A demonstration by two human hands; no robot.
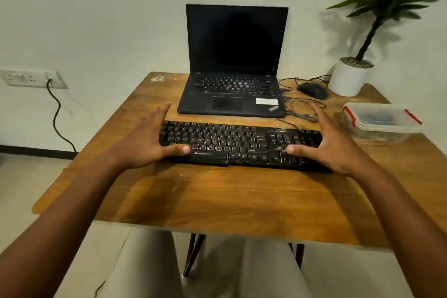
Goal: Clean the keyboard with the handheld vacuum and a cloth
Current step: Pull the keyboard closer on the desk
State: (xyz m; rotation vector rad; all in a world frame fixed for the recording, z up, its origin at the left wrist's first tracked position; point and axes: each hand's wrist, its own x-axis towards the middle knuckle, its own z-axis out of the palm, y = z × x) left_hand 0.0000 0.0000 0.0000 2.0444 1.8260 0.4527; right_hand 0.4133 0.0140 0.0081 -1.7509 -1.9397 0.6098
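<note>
1. Left hand (pixel 145 143): fingers spread & straight, thumb laid over the near-left keys of the keyboard (pixel 239 144); palm at the kbd's left end. Can't tell if the fingers touch the edge or hover.
2. Right hand (pixel 331 143): same pose, mirrored. Fingers spread, thumb over the numpad area, palm at the kbd's right end. Nothing pinched in either hand.
3. Keyboard: black, marked w/ pale scuffs or dust, lying flat betw. the two hands, across the wooden table (pixel 217 201). Brand text reads "ZEBRONICS" just beside the left thumb tip.
4. Beyond the fingertips of both hands: open black laptop (pixel 233 65), screen dark, just behind the kbd, apart from it.
5. Beyond the right hand's fingers: black mouse (pixel 313 89) w/ loose cable (pixel 302 109) curling toward the kbd.
6. To the right of the right hand: clear lidded container (pixel 379 121) w/ red clips, near the hand but not touching.
7. Farther back on that side: white pot w/ green plant (pixel 350 75) at the table corner.
8. Well off to the left of the left hand: wall socket (pixel 33 78), black cord hanging down to the floor.
9. Below the forearms: person's lap in light trousers under the near table edge.
</note>
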